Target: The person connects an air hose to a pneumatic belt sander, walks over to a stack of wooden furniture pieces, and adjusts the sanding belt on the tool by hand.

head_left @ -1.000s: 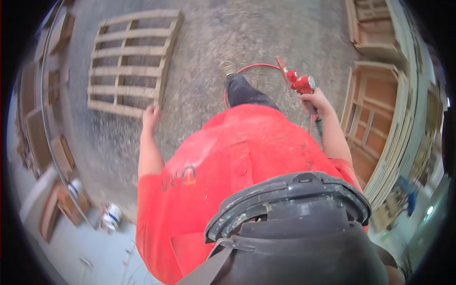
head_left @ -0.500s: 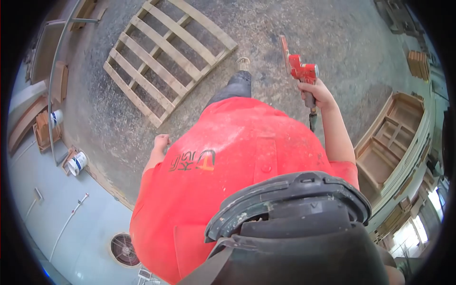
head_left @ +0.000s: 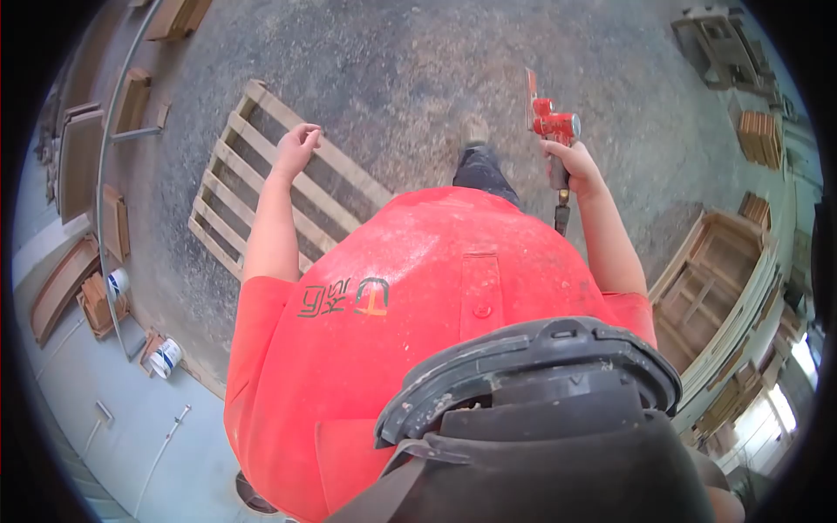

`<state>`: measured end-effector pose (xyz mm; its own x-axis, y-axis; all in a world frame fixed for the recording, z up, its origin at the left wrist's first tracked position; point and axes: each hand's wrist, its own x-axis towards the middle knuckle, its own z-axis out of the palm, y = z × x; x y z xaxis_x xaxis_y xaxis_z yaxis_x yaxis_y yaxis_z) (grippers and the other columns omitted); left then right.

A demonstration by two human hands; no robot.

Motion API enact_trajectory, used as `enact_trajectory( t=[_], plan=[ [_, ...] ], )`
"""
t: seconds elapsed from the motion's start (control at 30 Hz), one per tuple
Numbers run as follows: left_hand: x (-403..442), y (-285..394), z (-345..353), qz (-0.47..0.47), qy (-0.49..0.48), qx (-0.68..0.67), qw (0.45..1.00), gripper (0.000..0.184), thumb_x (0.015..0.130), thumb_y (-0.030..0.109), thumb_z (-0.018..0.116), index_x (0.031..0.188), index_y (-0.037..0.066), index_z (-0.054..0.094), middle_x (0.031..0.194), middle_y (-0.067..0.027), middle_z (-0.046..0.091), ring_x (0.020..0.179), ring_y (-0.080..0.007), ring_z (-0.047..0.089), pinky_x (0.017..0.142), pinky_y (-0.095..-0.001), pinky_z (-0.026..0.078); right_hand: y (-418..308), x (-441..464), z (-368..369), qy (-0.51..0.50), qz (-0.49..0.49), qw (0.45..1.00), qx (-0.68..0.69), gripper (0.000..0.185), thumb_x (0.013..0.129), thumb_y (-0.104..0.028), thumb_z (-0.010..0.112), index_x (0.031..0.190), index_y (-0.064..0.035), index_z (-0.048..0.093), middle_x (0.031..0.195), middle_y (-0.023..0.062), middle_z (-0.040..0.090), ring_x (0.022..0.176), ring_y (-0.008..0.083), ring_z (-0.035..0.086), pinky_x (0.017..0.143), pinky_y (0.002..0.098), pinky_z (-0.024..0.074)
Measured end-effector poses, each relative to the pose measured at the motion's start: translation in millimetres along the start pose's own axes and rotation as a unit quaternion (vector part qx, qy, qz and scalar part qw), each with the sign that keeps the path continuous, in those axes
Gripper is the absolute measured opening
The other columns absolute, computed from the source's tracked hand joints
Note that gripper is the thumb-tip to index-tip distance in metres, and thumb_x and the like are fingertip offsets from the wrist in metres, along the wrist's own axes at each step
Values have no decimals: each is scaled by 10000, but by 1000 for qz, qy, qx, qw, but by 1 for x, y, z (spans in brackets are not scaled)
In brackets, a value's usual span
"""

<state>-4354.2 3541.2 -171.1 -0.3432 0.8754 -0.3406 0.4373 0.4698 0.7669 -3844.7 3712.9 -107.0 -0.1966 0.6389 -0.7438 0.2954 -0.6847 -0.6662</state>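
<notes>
My right hand (head_left: 573, 164) is wrapped round the dark handle of a red nail gun (head_left: 554, 123), whose long narrow magazine points up and away. A dark hose fitting (head_left: 562, 212) hangs below the handle. My left hand (head_left: 298, 150) is raised over a slatted wooden pallet (head_left: 237, 179) lying on the floor; its fingers are loosely curled, and whether they hold anything cannot be made out. The red shirt hides the pallet's near corner.
Stacked wooden frames (head_left: 711, 279) stand at the right, with wood pieces (head_left: 760, 139) beyond them. On the left are a metal rail (head_left: 105, 174), a white bucket (head_left: 165, 358) and curved wooden parts (head_left: 65, 283). One shoe (head_left: 476, 131) is ahead on the floor (head_left: 418, 61).
The view has turned, and the pallet now lies at a slant, nearer my body. My left hand has swung forward over it. The nail gun remains in my right hand.
</notes>
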Motion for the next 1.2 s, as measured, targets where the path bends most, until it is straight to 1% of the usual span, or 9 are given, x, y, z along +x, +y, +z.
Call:
enact_trajectory(
  t=[0.1,0.3,0.4,0.5,0.6,0.63,0.7,0.8,1.2],
  plan=[
    [62,36,11,-33,75,45,996,263,907,248,561,1012,24,648,753,-57,655,697,-124,607,653,-292,477,-59,88,-41,-6,-11,1000,26,158,786,-177,695,837,-76,585,680,15,564,511,152,556,452,304,437],
    [72,-8,42,-71,-102,174,977,300,810,295,553,786,19,668,729,-174,664,717,-287,651,690,-416,510,-197,218,-98,37,-37,998,44,160,752,-129,697,850,-73,582,652,17,549,498,167,559,432,323,442],
    [110,-68,74,-355,-87,-31,930,233,803,184,533,700,39,682,635,-110,661,585,-197,645,589,-355,521,-258,292,-113,35,-59,997,39,153,749,-125,696,835,-61,587,625,27,544,489,171,558,424,337,452],
    [176,-57,72,-421,-61,16,905,219,796,200,566,693,50,689,641,-97,665,589,-193,645,604,-360,526,-310,368,-126,28,17,999,20,153,754,-137,699,822,-48,594,594,36,536,483,172,555,433,338,461],
    [309,13,33,-284,-132,74,947,219,781,220,581,686,58,693,676,-92,680,635,-218,661,622,-394,528,-376,430,-136,49,51,997,-31,293,725,-75,691,982,-5,568,687,81,573,507,205,570,430,340,445],
    [370,7,29,-30,-253,411,875,236,777,242,563,692,70,700,727,-109,687,703,-263,670,651,-425,525,-397,440,-142,56,60,996,-43,293,725,-75,691,982,-5,568,687,81,573,507,205,570,430,340,445],
    [485,79,-5,-200,-94,135,966,294,793,290,527,671,78,690,751,-148,677,743,-301,663,691,-431,518,-443,468,-145,68,68,994,-45,302,711,-78,707,963,8,563,701,90,588,517,213,576,441,347,462],
    [664,161,-37,-153,45,144,977,264,794,286,557,888,75,684,893,-152,684,859,-309,653,771,-402,510,-491,515,-157,73,76,993,-45,291,726,-93,698,969,-1,568,722,103,608,519,213,576,447,349,465],
    [1099,440,-78,-17,43,144,989,421,798,249,673,1170,99,544,1023,-113,651,986,-285,619,860,-388,491,-760,823,-200,38,97,977,-187,233,733,-229,695,806,-21,619,644,104,604,494,222,591,403,390,457]
  ],
)
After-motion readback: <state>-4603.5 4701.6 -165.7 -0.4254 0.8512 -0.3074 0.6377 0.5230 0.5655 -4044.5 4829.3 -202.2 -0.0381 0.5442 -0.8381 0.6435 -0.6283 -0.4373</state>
